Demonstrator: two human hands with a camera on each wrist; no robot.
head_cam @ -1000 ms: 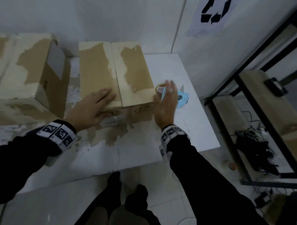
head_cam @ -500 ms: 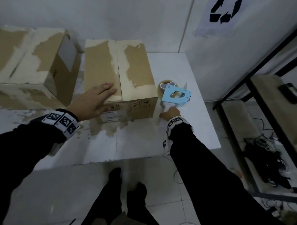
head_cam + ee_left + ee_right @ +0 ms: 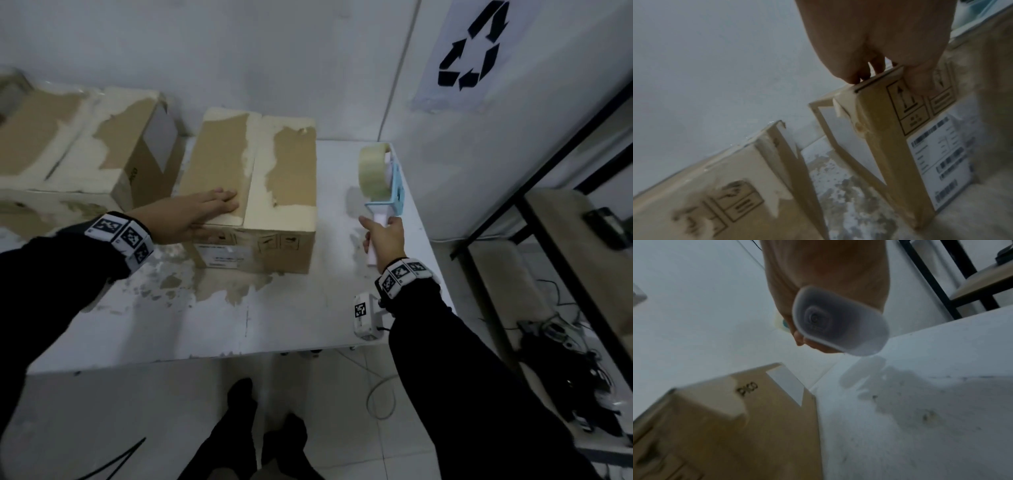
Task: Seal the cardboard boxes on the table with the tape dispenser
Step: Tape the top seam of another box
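A cardboard box [image 3: 274,192] with closed, worn flaps stands mid-table. My left hand [image 3: 191,214] lies flat on its left flap, fingers straight, thumb down the front face [image 3: 920,81]. My right hand [image 3: 385,236] grips the white handle [image 3: 838,324] of a light-blue tape dispenser [image 3: 387,185], held upright above the table to the right of the box. Its clear tape roll [image 3: 373,168] faces the box. A second, larger cardboard box [image 3: 85,154] stands to the left, seen also in the left wrist view as box [image 3: 725,186].
The white table [image 3: 239,318] has scuffed patches and ends close on the right. A white wall with a recycling sign [image 3: 469,51] runs behind. A black metal shelf [image 3: 565,212] with wooden boards stands right; cables and gear [image 3: 561,363] lie on the floor.
My right hand took the dispenser by its handle and lifted it upright off the table. The left hand stayed flat on the box flap.
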